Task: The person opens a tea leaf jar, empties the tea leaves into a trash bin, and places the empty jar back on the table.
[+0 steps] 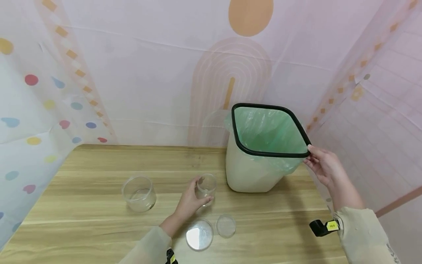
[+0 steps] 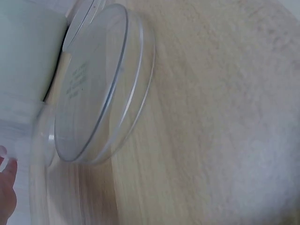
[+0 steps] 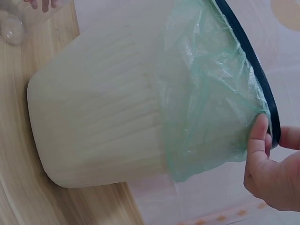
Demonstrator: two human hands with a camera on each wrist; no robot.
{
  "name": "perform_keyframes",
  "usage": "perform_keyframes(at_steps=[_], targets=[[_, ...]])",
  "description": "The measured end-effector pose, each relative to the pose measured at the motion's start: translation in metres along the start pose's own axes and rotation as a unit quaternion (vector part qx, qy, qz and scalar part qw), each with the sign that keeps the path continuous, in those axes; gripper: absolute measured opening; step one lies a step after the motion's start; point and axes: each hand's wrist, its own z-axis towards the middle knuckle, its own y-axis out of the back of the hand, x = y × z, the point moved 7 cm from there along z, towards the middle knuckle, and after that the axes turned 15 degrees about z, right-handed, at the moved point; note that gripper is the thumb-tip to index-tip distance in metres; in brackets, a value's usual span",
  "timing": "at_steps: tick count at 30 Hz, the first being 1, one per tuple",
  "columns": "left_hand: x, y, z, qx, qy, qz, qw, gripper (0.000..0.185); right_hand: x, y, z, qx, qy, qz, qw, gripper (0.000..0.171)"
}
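My left hand (image 1: 191, 201) holds a small clear round jar (image 1: 207, 185) on the wooden table, thumb and fingers on either side of it. In the left wrist view only a bit of that hand (image 2: 7, 187) shows, at the lower left edge. A cream trash can (image 1: 247, 176) stands at the back right, lined with a green plastic bag (image 1: 273, 135) folded over its outside. Its black rim ring (image 1: 267, 153) is pinched at the near right corner by my right hand (image 1: 324, 165). The right wrist view shows that hand (image 3: 276, 173) at the ring, over the bag's edge.
A larger clear round container (image 1: 139, 194) stands to the left. Near the table's front lie a large clear round lid (image 1: 199, 234) and a smaller one (image 1: 225, 226). Patterned cloth (image 1: 148, 73) hangs behind the wooden table (image 1: 99, 227) and along both sides.
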Motion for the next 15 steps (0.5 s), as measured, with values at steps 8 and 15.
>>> perform_keyframes(at_steps=[8, 15], targets=[[-0.006, 0.000, 0.000, 0.001, -0.009, 0.032, 0.9995, 0.084, -0.004, 0.002, -0.001, 0.017, 0.063, 0.002, 0.998, 0.010], [-0.006, 0.001, -0.001, 0.004, -0.016, 0.025, 0.9996, 0.092, -0.011, 0.007, 0.000, -0.007, 0.092, 0.007, 0.996, 0.009]])
